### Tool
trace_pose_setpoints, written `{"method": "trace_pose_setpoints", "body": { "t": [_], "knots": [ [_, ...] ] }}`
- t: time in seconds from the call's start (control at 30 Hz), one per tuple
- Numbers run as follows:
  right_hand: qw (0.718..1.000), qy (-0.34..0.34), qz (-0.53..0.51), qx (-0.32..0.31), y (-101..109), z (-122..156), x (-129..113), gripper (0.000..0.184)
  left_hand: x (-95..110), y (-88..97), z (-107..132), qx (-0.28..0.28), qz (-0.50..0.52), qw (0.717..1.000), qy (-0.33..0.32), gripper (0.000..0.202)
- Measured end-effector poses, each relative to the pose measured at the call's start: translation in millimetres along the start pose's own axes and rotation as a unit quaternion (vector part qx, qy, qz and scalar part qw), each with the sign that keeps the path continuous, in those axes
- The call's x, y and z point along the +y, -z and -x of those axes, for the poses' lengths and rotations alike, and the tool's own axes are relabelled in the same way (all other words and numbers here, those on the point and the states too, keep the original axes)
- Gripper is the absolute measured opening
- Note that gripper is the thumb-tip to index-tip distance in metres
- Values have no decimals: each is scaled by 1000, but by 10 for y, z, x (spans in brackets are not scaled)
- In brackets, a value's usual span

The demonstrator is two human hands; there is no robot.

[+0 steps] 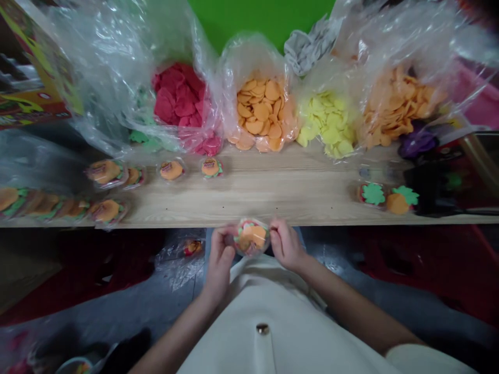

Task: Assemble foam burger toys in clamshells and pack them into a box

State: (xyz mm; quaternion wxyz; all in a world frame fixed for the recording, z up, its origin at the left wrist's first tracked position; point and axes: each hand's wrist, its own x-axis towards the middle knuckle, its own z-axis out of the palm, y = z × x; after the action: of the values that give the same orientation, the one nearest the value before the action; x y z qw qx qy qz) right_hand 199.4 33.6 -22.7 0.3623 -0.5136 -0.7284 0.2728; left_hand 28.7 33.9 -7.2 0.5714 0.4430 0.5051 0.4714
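Observation:
A foam toy burger in a clear plastic shell is held just off the table's front edge, above my lap. My left hand grips it from the left, its fingers wrapped round the side. At the opposite rim, my right hand is closed with thumb and fingers pinched at the shell's edge; the fingertips are blurred. Orange, green and red layers show inside, with printing on the orange piece. Closest on the tabletop are a packed burger and another packed burger.
Clear bags of red foam pieces, orange foam discs, yellow pieces and darker orange pieces line the back of the wooden table. Several packed burgers stand left; green-topped stacks stand right. Red stools flank me.

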Motion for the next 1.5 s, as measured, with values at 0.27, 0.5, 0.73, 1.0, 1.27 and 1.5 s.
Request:
{"method": "trace_pose_setpoints", "body": {
  "t": [0.27, 0.5, 0.73, 1.0, 1.27, 1.5],
  "knots": [
    [965, 49, 40, -255, 73, 311, -57, 24, 107, 231, -16, -308, -229, 923, 42, 14],
    [972, -16, -25, -233, -80, 386, 11, 18, -32, 282, 124, -198, -311, 930, 11, 16],
    [975, 34, 41, -217, -221, 439, 49, 21, -90, 330, 219, -191, -336, 921, -45, 16],
    [973, 91, 33, -212, -243, 402, 38, 25, -21, 304, 200, -238, -356, 901, -74, 21],
    [978, 67, 29, -194, -273, 398, 36, 23, -117, 220, 250, -145, -342, 926, -66, 15],
    [980, -50, -80, -173, -247, 246, 49, 23, -45, 267, -8, -122, -123, 977, 127, 26]
  ]
}}
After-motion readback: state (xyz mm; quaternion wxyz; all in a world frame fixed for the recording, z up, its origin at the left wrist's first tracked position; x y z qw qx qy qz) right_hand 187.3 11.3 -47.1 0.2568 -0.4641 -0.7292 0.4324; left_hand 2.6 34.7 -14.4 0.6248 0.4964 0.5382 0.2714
